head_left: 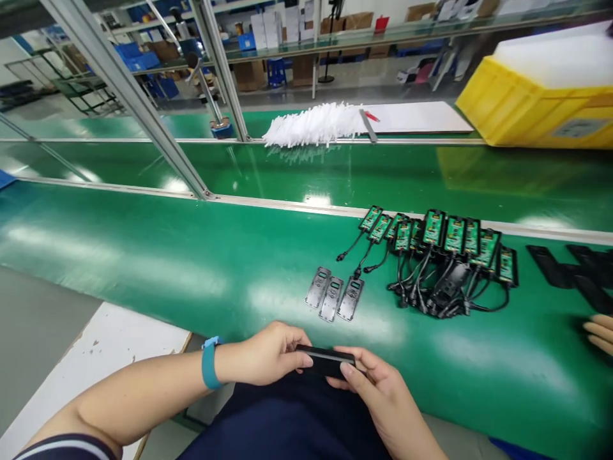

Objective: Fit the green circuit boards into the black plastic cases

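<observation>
Both my hands hold one black rectangular plastic case (325, 363) level above the bench's front edge. My left hand (278, 354) pinches its left end between thumb and fingers. At the other end, my right hand (371, 380) grips with the thumb along the near side. What lies inside the case is hidden. Just beyond it, three dark plastic cover halves (330, 299) with a small window cutout rest on the green bench. Behind these and to the right sit several black housings with green circuit boards (454, 235), their black connector cables (421, 287) bunched in front.
Dark flat plastic pieces (550, 265) lie at the right, where another person's fingers (601, 333) reach in. Across the bench (143, 243) stand metal frame posts (138, 102). A white bundle of strips (316, 124) and a yellow bin (531, 108) are farther back.
</observation>
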`<action>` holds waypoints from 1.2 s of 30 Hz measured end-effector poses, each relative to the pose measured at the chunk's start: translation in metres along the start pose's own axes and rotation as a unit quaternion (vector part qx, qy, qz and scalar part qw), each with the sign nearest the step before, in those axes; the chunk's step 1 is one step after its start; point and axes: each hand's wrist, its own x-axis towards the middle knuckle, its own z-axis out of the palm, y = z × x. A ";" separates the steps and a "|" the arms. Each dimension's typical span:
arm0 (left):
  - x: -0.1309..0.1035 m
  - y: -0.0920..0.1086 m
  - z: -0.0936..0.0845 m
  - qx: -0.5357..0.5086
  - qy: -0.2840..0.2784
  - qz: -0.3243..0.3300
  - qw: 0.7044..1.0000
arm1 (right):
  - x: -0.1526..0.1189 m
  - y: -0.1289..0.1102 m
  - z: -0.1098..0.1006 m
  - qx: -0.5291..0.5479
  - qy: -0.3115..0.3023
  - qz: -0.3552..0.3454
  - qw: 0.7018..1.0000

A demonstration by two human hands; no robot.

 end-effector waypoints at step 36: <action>-0.004 0.001 0.019 -0.222 -0.016 -0.032 0.974 | 0.008 0.002 0.003 -0.059 -0.048 0.001 0.997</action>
